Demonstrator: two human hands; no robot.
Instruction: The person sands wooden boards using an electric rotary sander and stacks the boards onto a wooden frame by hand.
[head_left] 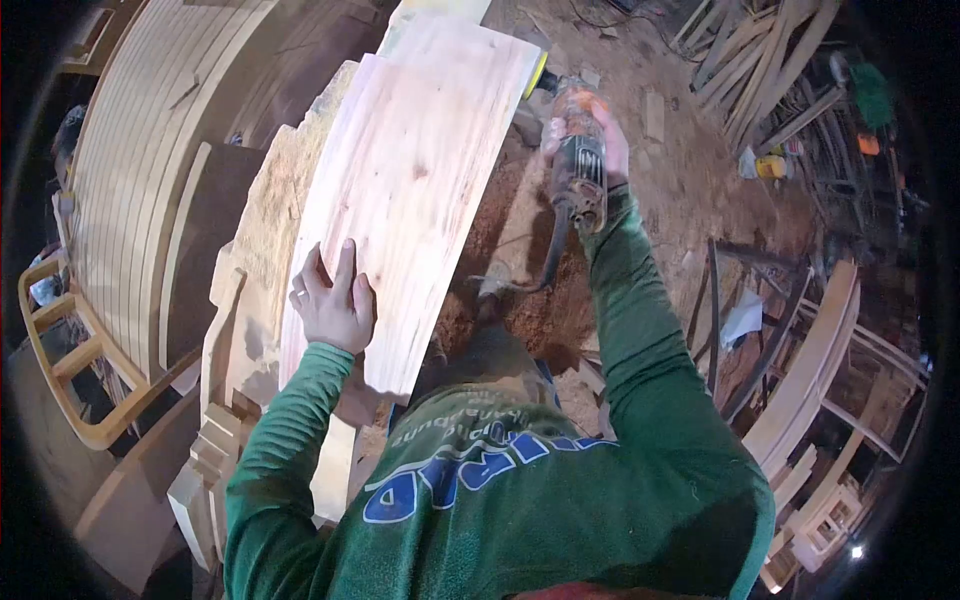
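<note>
Left hand (pixel 335 300) is spread flat on the pale board (pixel 410 190), fingers loose, not gripping, looks like it's just pinning the board so it won't shift. Right hand (pixel 592 135) is clenched around the orange grinder (pixel 578 150), disc up against the board's far right edge. The board leans on rougher slabs (pixel 265 250), with 1 sawdust pile (pixel 520 290) underneath.
</note>
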